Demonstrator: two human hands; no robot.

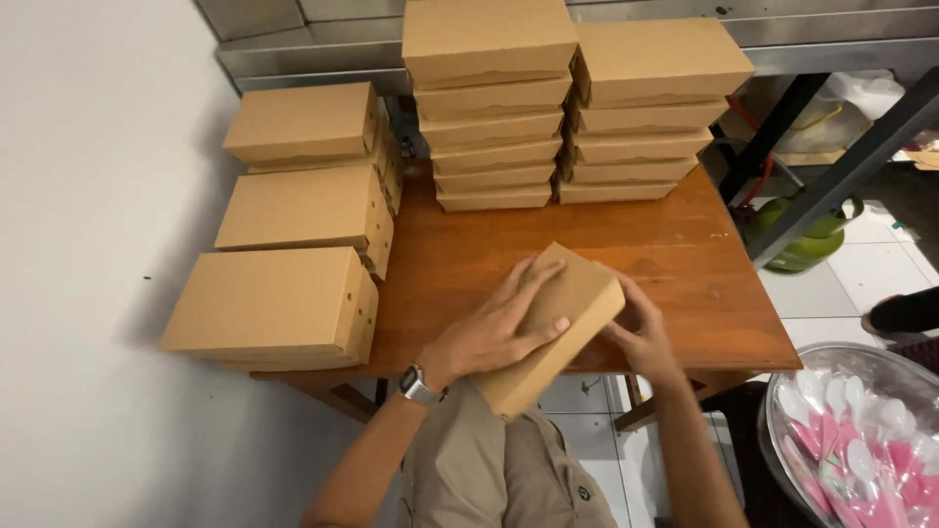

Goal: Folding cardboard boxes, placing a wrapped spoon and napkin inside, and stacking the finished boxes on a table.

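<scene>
Cardboard box (548,328) (tilted) between left hand (494,328) and right hand (641,337).

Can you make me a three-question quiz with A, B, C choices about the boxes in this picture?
1. Where is the box that both hands hold?
A. at the table's near edge
B. on the floor
C. atop the tallest stack

2. What colour is the table?
A. white
B. reddish brown
C. green

3. Is the held box open or closed?
A. wide open
B. closed
C. crushed flat

Answers:
1 A, since the left hand and right hand grip it over the near edge.
2 B, its bare wood shows that.
3 B, its lid lies shut.
</scene>
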